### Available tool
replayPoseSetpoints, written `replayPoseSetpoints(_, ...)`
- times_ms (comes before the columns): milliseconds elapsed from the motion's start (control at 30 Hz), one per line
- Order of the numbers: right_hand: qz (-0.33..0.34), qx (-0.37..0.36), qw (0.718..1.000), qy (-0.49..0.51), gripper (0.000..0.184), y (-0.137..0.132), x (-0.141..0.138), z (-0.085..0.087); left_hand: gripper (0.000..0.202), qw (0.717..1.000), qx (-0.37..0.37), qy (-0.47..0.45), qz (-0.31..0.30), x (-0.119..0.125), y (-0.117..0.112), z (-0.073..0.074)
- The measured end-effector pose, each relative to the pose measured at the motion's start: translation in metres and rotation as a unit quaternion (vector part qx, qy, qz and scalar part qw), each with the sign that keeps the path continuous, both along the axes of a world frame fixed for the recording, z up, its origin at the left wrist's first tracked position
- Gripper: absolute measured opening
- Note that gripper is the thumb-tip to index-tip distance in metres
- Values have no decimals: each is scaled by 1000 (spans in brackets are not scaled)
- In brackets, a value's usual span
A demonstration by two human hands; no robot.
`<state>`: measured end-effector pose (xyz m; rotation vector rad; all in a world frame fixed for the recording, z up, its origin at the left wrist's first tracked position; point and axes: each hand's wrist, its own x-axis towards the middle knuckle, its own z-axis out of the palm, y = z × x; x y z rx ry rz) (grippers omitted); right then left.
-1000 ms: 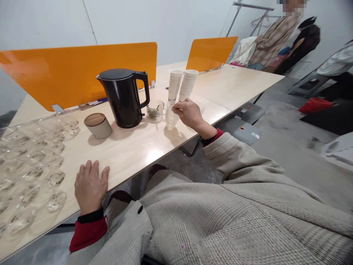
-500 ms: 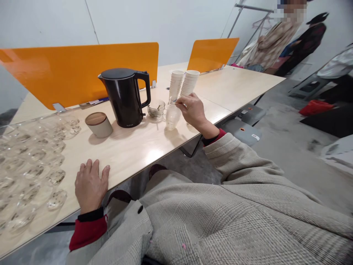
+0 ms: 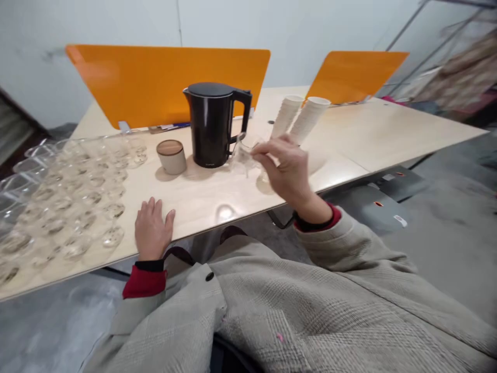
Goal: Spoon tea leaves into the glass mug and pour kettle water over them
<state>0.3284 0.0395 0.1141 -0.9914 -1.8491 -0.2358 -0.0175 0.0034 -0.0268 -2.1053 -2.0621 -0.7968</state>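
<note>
My right hand [image 3: 289, 171] is raised over the wooden table [image 3: 202, 199] and pinches the rim of a clear plastic cup [image 3: 245, 157], which is blurred by motion, just right of the black kettle [image 3: 215, 124]. My left hand [image 3: 152, 230] lies flat on the table's near edge with its fingers spread and nothing in it. A round beige canister with a wooden lid [image 3: 171, 156] stands left of the kettle. Two tilted stacks of white paper cups [image 3: 301, 120] stand behind my right hand.
Several clear glass cups [image 3: 66, 202] cover the left part of the table. Orange divider panels [image 3: 166, 83] stand along the table's far side. A grey box [image 3: 378, 207] sits on the floor at the right.
The camera has swung to the left. My right hand has lifted the clear cup off the table and carried it towards the kettle. My left hand has stayed flat.
</note>
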Motion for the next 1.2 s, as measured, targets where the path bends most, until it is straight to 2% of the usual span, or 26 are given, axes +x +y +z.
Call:
replayPoseSetpoints(100, 83, -47, 995, -21, 22, 7, -59, -31, 58, 1000, -9, -16, 17, -1, 0, -1)
replayPoseSetpoints(200, 124, -86, 987, -57, 24, 24, -109, -56, 56, 999, -11, -29, 28, -1, 0, -2)
replayPoseSetpoints(300, 117, -112, 980, -114, 26, 40, -141, -69, 54, 999, -13, -35, 27, -1, -1, -2)
replayPoseSetpoints(400, 103, -141, 972, -157, 26, 47, -157, -75, 54, 999, -15, -39, 22, 0, -3, -2)
replayPoseSetpoints(500, 104, -158, 966, -179, 25, 46, -164, -79, 53, 999, -13, -43, 19, 1, -4, -2)
replayPoseSetpoints(833, 101, -132, 965, -202, 28, 40, -163, -81, 51, 999, -22, -43, 19, 2, -6, -1)
replayPoseSetpoints(1000, 121, -144, 966, -179, 25, 39, -161, -81, 50, 999, -12, -36, 18, 1, -5, -2)
replayPoseSetpoints(1100, 129, -129, 974, -132, 30, 40, -152, -78, 50, 999, -12, -32, 21, 2, -5, 0)
replayPoseSetpoints(1200, 91, -104, 988, -71, 31, 35, -123, -71, 50, 999, -17, -34, 22, 1, -5, 1)
